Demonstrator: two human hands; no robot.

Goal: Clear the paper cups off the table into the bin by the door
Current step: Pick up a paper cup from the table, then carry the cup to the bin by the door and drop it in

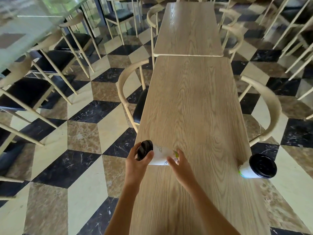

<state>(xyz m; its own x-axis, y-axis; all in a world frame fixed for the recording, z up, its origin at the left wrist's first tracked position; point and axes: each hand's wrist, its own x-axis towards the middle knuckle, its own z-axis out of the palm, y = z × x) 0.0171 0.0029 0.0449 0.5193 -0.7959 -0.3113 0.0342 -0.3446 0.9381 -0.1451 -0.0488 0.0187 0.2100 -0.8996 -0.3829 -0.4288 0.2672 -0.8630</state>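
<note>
A white paper cup point(160, 155) with a black lid lies sideways near the left edge of the long wooden table point(191, 106), lid end pointing left. My left hand point(137, 164) wraps around its lid end. My right hand point(179, 164) holds its bottom end, fingers curled over it. A second white paper cup point(249, 170) with a black lid point(262, 165) lies on its side at the table's right edge, apart from both hands. No bin or door is in view.
Pale wooden chairs with black seats stand at both sides of the table, one at the left point(133, 99) and one at the right point(267, 109). A second table point(188, 29) adjoins the far end. More chairs point(50, 65) crowd the chequered floor to the left.
</note>
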